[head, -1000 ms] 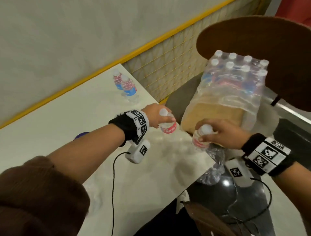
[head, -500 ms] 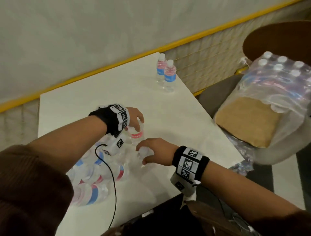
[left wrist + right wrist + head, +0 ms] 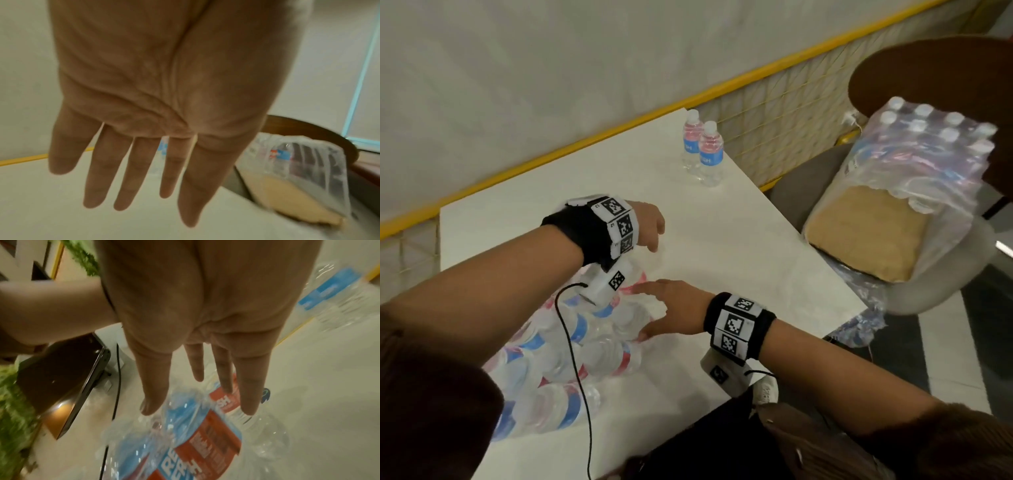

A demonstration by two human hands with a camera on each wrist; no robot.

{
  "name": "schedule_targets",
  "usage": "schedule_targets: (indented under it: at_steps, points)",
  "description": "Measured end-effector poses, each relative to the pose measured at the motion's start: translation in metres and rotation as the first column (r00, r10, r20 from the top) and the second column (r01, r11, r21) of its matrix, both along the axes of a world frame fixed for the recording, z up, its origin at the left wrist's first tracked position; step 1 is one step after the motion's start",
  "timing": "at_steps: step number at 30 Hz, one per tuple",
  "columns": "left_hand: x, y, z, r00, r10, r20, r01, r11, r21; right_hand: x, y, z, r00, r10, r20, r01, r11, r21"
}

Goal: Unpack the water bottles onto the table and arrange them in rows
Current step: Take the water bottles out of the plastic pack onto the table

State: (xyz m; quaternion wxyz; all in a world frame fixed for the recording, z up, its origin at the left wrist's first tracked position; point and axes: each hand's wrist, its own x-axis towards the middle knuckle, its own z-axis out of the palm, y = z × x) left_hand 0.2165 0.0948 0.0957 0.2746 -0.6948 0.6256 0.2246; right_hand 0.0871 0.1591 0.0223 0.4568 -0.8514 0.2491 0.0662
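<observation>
White and glossy, the desk (image 3: pixel 739 260) stands along a pale wall edged with a yellow rail (image 3: pixel 756 77) and a wire lattice. At its near left corner lies a heap of water bottles (image 3: pixel 571 346), clear plastic with red and blue labels, lying on their sides and touching one another; motion blur hides how many there are. The right hand (image 3: pixel 671 310) hangs just over the heap's right side, palm down, fingers straight and spread; from the right wrist camera the fingertips (image 3: pixel 249 407) stand just above a red label, and whether they touch it cannot be told. The left hand (image 3: pixel 649 224) hovers above the far end of the heap, holding nothing; the left wrist camera shows its fingers (image 3: pixel 96 178) straight and parted over bare desk. Both hands are apart from each other, each wearing a black wristband with printed square markers and a small white camera beneath; a black cable (image 3: pixel 573 359) runs from the left one across the heap toward the near edge.

Near the far right corner two bottles (image 3: pixel 703 150) stand upright, touching side by side, white caps on, well apart from the heap.

Beyond the desk's right edge a shrink-wrapped pack of bottles (image 3: pixel 928 164) rests tilted on a grey chair (image 3: pixel 935 294) with a brown curved back, its torn wrap showing a cardboard tray base (image 3: pixel 866 233). Loose clear plastic (image 3: pixel 859 325) hangs down below the chair seat beside the desk's right edge.
</observation>
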Motion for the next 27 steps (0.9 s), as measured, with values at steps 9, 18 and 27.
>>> schedule_targets:
  at_steps: [9,18,27]
  points:
    - [-0.142,-0.048,0.001,0.955,-0.150,-0.256,0.150,0.988,-0.017,-0.151,-0.069,-0.033,0.900,-0.378,-0.217,0.408,0.906,0.114]
    - [-0.257,-0.102,-0.051,0.901,-0.131,-0.413,0.087,0.988,-0.125,-0.276,-0.147,-0.052,0.603,-0.787,-0.132,0.797,0.602,0.052]
    - [-0.260,-0.150,-0.067,0.756,-0.102,-0.647,-0.272,0.850,-0.451,-0.309,-0.249,-0.017,0.403,-0.905,-0.134,0.904,0.417,-0.095]
